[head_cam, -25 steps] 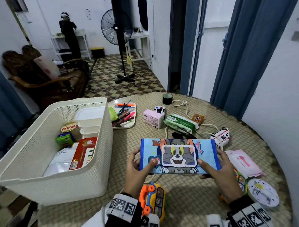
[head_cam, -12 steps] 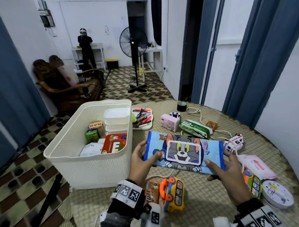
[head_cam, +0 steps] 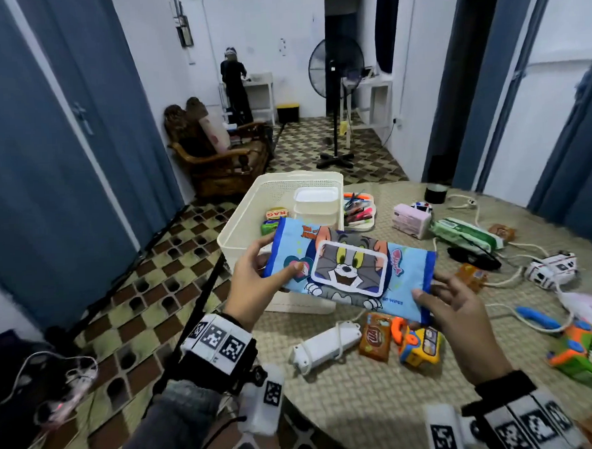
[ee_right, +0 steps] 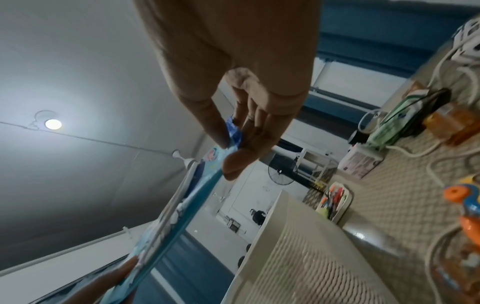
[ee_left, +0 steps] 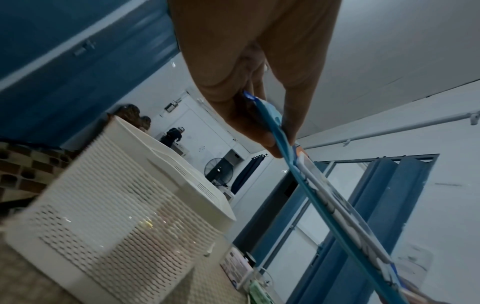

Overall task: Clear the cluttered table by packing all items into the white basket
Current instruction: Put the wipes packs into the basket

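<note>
**Wipes pack held over the near corner of the basket**

While both hands kept hold of it, the blue cartoon wipes pack [head_cam: 349,273] hung in the air, flat side up and tilted a little, its left end over the near corner of the white basket [head_cam: 243,219] and the rest over the table [head_cam: 363,408]. I saw my left hand [head_cam: 253,287] pinching the left end, thumb on top and fingers underneath; the left wrist view showed the thin edge of the pack [ee_left: 272,131] caught between thumb and fingers. My right hand [head_cam: 458,322] pinched the right end the same way, and the right wrist view showed the crumpled dark-blue seam [ee_right: 233,133] squeezed between thumb and fingers.

Inside the basket I could make out stacked white tubs [head_cam: 315,203], a small green packet [head_cam: 269,227] and a round tin [head_cam: 276,213]. On the table lay a tray of pens [head_cam: 358,209] just beside the basket, a pink box [head_cam: 410,221], a green wipes pack [head_cam: 464,235], a white power strip [head_cam: 327,345], an orange snack packet [head_cam: 376,338], a yellow toy phone [head_cam: 417,343] and a toy ambulance [head_cam: 551,269].
</note>
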Demonstrator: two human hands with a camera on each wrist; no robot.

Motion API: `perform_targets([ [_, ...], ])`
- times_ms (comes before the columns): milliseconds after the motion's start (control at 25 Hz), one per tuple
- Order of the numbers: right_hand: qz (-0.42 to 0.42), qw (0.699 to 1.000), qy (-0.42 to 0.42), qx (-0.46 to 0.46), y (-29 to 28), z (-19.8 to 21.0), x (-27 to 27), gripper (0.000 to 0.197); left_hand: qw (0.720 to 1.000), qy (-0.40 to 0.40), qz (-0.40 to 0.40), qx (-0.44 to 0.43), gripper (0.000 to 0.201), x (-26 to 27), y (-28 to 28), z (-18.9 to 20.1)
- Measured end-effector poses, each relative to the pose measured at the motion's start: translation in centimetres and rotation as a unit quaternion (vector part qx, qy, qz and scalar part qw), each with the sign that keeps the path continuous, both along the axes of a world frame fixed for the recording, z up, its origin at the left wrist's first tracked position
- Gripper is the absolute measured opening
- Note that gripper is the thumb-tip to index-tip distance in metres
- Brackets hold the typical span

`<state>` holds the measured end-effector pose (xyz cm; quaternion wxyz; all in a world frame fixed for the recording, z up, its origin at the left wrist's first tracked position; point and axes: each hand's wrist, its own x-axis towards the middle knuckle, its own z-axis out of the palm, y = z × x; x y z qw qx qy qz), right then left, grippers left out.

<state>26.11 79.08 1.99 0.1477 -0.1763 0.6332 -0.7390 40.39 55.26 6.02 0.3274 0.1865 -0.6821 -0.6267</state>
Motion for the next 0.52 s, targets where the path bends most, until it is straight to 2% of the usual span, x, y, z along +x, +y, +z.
perform_targets([
  [120,0.038,0.999,-0.005,-0.003,-4.0,0.4,2.9,0.025,0.999,0.005,0.039,-0.018,0.056,4.7,-2.8,0.5],
  [240,0.072,0.997,-0.006,-0.002,-8.5,1.2,4.7,0.031,0.997,0.013,0.076,-0.017,0.057,8.2,-6.1,1.0],
  [400,0.103,0.995,0.005,-0.008,-15.4,2.5,5.8,0.042,0.993,0.018,0.111,-0.024,0.059,10.7,-11.6,1.4],
  [520,0.114,0.993,0.019,-0.008,-21.2,3.8,5.9,0.040,0.992,0.031,0.118,-0.022,0.060,11.4,-16.7,2.2],
])
